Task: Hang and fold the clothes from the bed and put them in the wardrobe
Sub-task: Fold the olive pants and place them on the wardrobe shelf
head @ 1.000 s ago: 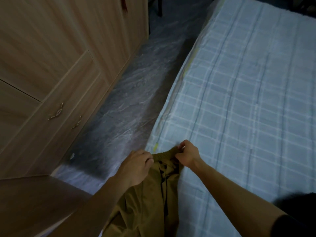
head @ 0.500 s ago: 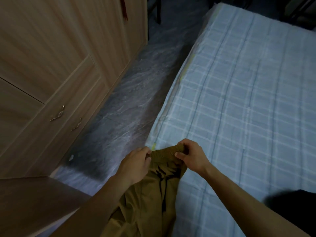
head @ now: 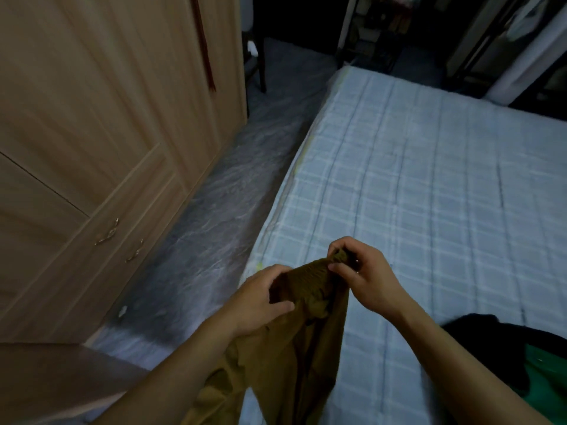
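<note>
Olive-brown trousers (head: pixel 294 342) are held up by their gathered elastic waistband over the near corner of the bed (head: pixel 429 185), the legs hanging down out of view at the bottom edge. The left hand (head: pixel 260 299) is closed on the left end of the waistband, fingers curled over the cloth. The right hand (head: pixel 365 277) pinches the right end between thumb and fingertips, slightly higher. Holding at both ends appears meant to let the garment drop straight under its own weight, so the legs line up for a fold or for a hanger; which of the two is intended cannot be told.

Further clothing, a black garment (head: pixel 491 342) over a green one (head: pixel 549 381), lies on the bed at the right edge, well apart from the trousers. The wardrobe (head: pixel 101 124) stands across the grey floor (head: pixel 214 228) with all visible doors and drawers closed. No hanger is in view.

Judgement: work is at an early stage for this item; the wardrobe remains to be opened.
</note>
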The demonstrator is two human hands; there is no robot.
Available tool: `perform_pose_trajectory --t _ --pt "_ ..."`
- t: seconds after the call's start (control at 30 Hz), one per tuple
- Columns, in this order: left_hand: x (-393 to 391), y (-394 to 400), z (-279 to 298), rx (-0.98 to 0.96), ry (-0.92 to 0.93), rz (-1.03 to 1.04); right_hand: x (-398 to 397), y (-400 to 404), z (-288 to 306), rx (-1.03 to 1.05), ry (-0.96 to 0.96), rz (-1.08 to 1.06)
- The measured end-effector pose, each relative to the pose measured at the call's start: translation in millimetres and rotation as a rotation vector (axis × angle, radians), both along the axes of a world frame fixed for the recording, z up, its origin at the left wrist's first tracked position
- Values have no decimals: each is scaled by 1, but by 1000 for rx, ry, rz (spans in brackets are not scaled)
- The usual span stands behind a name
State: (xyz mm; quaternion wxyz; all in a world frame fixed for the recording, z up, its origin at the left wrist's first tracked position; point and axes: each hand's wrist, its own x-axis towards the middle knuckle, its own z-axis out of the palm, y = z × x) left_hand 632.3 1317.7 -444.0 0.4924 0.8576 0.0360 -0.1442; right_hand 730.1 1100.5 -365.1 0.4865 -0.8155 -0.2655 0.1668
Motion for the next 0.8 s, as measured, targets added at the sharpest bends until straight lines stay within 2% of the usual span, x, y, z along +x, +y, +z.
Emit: perform_pose_trajectory --t 0.17,0.47,0.63,0.73,0.8 --pt "-1 -36 59 84 -170 -42 -25 -47 60 32 -73 -9" --pt "-14 -116 177 86 -193 -261 -56 -152 167 135 -275 -168" --pt "-28 -152 202 161 -168 -372 -66 -213 217 209 -404 -315" --pt "-37 -185 204 146 -200 -324 -76 -241 238 217 -449 -364" --pt "-38 -210 205 60 -179 -270 -81 -257 245 232 -464 -401"
